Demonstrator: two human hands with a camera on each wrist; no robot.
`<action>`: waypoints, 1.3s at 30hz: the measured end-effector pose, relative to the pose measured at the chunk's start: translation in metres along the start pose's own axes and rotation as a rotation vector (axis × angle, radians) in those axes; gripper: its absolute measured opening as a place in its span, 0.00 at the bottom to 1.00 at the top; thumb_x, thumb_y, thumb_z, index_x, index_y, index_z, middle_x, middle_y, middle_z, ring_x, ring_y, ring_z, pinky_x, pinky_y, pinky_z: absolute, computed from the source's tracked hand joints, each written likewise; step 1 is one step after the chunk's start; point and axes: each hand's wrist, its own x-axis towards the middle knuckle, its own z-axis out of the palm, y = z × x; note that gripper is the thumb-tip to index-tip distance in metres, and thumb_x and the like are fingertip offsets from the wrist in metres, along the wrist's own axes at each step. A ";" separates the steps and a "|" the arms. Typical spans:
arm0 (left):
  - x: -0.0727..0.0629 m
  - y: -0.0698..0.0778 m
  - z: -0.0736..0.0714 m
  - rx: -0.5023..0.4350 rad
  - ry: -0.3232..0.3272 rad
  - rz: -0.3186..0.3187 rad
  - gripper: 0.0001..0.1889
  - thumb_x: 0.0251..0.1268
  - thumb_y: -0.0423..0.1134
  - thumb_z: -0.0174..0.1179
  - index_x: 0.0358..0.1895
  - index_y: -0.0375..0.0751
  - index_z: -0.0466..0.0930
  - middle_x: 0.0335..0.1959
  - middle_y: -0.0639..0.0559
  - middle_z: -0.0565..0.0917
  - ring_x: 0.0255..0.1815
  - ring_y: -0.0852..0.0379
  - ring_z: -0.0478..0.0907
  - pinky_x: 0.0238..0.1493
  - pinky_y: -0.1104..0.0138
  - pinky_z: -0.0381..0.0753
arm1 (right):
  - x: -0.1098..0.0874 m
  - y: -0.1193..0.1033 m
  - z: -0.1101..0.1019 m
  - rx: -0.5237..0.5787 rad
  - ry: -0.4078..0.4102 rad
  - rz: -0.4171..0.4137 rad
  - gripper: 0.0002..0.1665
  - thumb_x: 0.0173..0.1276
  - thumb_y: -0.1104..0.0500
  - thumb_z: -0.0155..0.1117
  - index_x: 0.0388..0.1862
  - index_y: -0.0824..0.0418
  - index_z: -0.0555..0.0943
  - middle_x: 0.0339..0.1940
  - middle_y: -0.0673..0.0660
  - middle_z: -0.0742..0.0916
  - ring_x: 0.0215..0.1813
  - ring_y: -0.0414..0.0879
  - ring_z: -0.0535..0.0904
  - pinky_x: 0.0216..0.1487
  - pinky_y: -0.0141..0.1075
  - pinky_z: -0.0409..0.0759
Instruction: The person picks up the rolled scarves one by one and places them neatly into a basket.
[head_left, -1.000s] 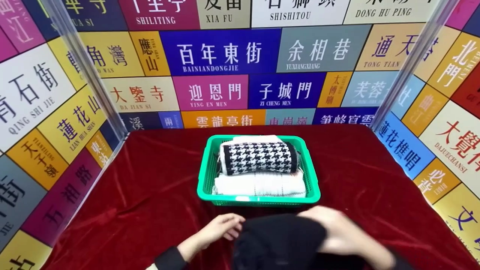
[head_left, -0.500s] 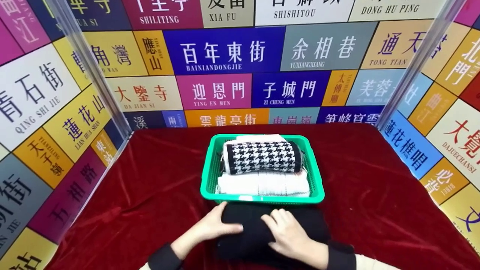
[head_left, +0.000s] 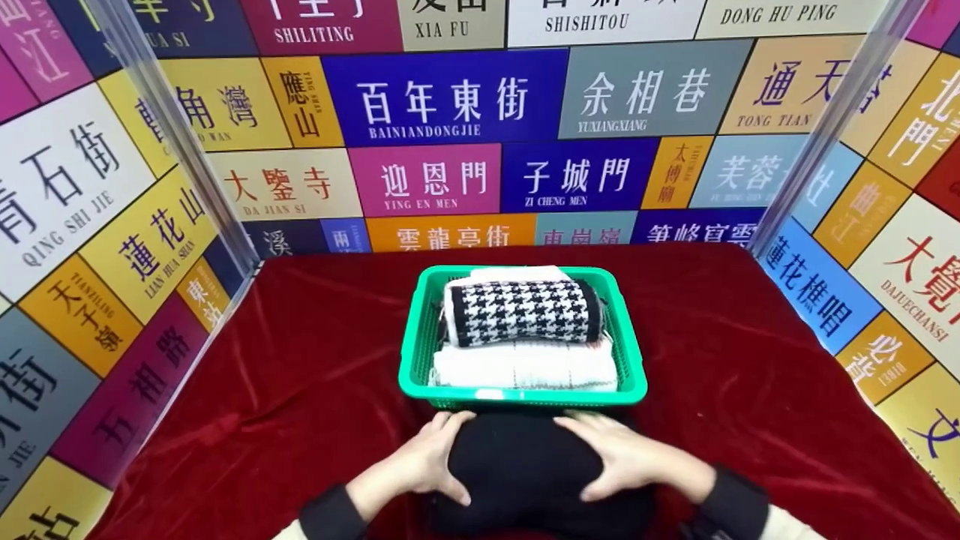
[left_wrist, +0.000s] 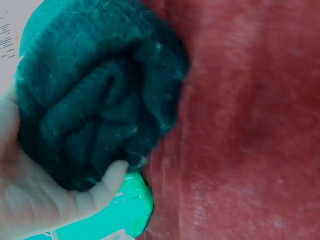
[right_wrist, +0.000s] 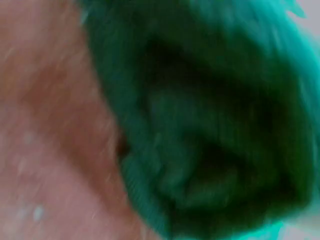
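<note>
A rolled black cloth (head_left: 525,472) lies on the red cover just in front of the green basket. My left hand (head_left: 431,457) grips its left end, thumb on the near side and fingers at the far side. At the other end my right hand (head_left: 626,454) holds the roll in the same way. In the left wrist view the spiral end of the black cloth (left_wrist: 100,110) shows folded layers, with the left hand (left_wrist: 40,200) curled around it. The right wrist view, blurred, shows the opposite end of the black cloth (right_wrist: 210,145).
The green basket (head_left: 525,394) holds a black-and-white houndstooth roll (head_left: 525,311) and a white rolled cloth (head_left: 525,366), with more white fabric behind. A dark red velvet cover (head_left: 315,360) spreads beneath. Walls printed with coloured signs (head_left: 450,97) enclose the back and sides.
The right hand, holding the black cloth at the front earlier, brought it closer to the basket. After resting on top of it, that hand has moved right, and both hands now hold the roll's ends.
</note>
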 end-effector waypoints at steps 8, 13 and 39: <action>-0.006 -0.007 0.008 -0.009 0.086 0.135 0.54 0.21 0.47 0.79 0.62 0.47 0.59 0.56 0.45 0.64 0.55 0.43 0.65 0.48 0.58 0.74 | -0.013 0.029 0.004 0.050 0.001 0.001 0.69 0.32 0.44 0.78 0.70 0.67 0.52 0.66 0.70 0.64 0.66 0.66 0.59 0.60 0.60 0.59; -0.010 -0.025 0.013 -0.230 0.037 0.091 0.54 0.21 0.49 0.79 0.62 0.52 0.57 0.61 0.47 0.61 0.60 0.42 0.60 0.53 0.51 0.69 | -0.016 0.037 0.014 0.146 0.080 0.060 0.71 0.29 0.46 0.79 0.68 0.72 0.52 0.66 0.70 0.65 0.62 0.67 0.62 0.58 0.56 0.62; -0.007 0.008 -0.047 -0.626 0.315 0.229 0.53 0.22 0.28 0.75 0.65 0.40 0.59 0.58 0.44 0.72 0.56 0.49 0.69 0.58 0.55 0.65 | -0.027 -0.007 -0.051 0.518 0.456 0.153 0.49 0.34 0.68 0.70 0.62 0.61 0.67 0.54 0.59 0.78 0.47 0.38 0.74 0.48 0.34 0.72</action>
